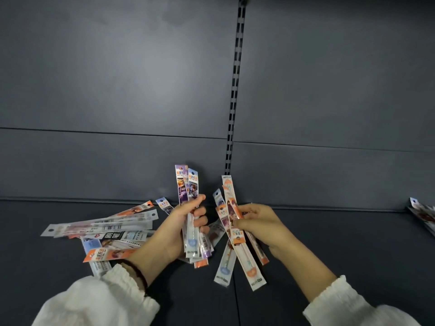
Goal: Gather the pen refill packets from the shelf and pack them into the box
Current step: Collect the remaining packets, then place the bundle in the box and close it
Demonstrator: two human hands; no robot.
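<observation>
Gripping at least three packets (188,184), the left hand (176,229) is just beside the right hand (261,224), which pinches about four. A pile (106,228) of roughly eight lies on the shelf (329,243) at nine o'clock.

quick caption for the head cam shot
Over a dark shelf, the left hand and right hand each grip a bunch of pen refill packets; loose packets lie at the left.

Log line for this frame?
phase: gathering | left hand: grips packet bunch | right hand: grips second bunch | loose packets: on shelf | box: not in view
</observation>
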